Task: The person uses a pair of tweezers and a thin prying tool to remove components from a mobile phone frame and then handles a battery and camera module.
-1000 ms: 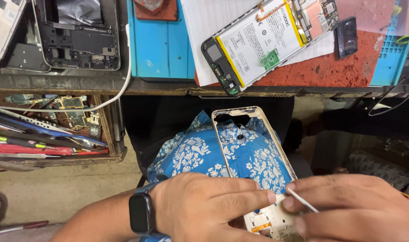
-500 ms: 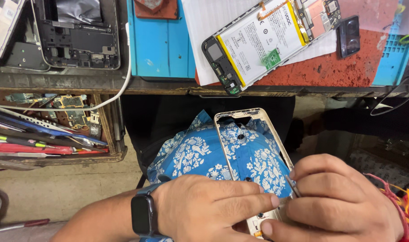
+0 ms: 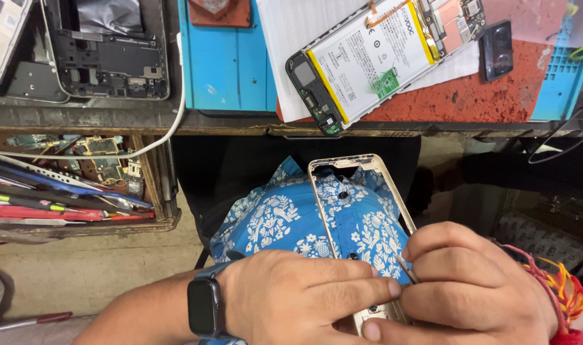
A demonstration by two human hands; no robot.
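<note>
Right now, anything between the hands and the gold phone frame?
Nothing visible. The left hand and right hand both grip the lower end of the gold phone frame directly, and the right hand holds a thin metal tool against the frame's right edge.

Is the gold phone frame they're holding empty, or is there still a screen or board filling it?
Mostly empty: the blue floral shirt shows straight through the gold phone frame. Its bottom end sits under the left hand and right hand, so cannot tell there.

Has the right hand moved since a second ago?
Yes. The right hand has come up and left over the phone frame, covering more of its lower right edge; its fingers now hide most of the thin tool.
</note>
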